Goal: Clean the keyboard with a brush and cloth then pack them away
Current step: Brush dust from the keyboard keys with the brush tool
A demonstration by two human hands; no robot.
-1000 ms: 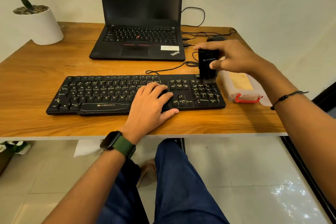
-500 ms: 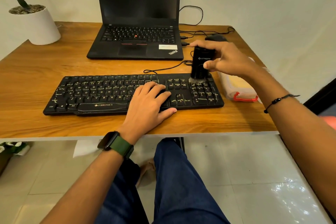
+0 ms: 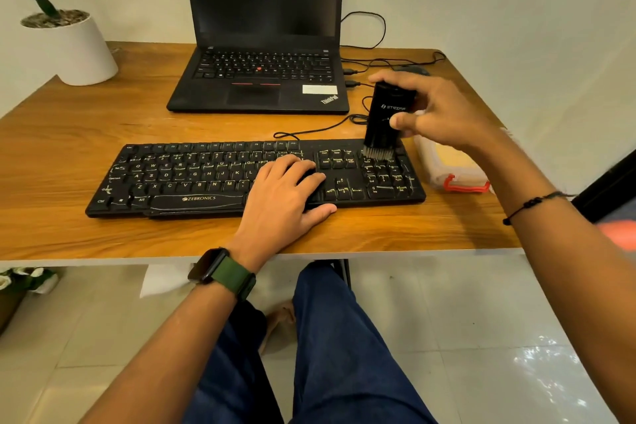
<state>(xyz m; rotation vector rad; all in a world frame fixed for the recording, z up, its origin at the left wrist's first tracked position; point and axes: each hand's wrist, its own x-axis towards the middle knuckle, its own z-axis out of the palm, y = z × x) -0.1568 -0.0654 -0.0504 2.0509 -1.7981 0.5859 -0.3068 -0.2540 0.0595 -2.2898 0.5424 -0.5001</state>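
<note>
A wooden surface [image 3: 69, 148] stands against a plain pale wall. The floor under it has shiny light tiles. A person sits at the front edge, and their legs in blue trousers show below it.

A black Zebronics keyboard [image 3: 192, 179] lies near the front edge, along it. The left hand [image 3: 285, 192] rests flat on the keys right of the middle, with its fingers straight and a little apart, and the thumb sits on the front rim. A watch with a green strap [image 3: 223, 273] is on that wrist.

The right hand [image 3: 437, 110] holds a black brush [image 3: 387, 120] upright over the right end of the keyboard. Its fingers are curled round the top and its thumb presses the front. The grey bristles touch the top row of the number keys. A thin black cord is on that wrist.

A clear plastic box with a red clip [image 3: 454, 168] sits just beside the right end of the keyboard, near the right edge. Something yellow is inside, but it is too blurry to name.

An open black ThinkPad laptop [image 3: 261, 79] with a dark screen stands at the back edge. Black cables [image 3: 364, 27] run from its right side. A white plant pot [image 3: 74, 51] stands at the back left corner.
</note>
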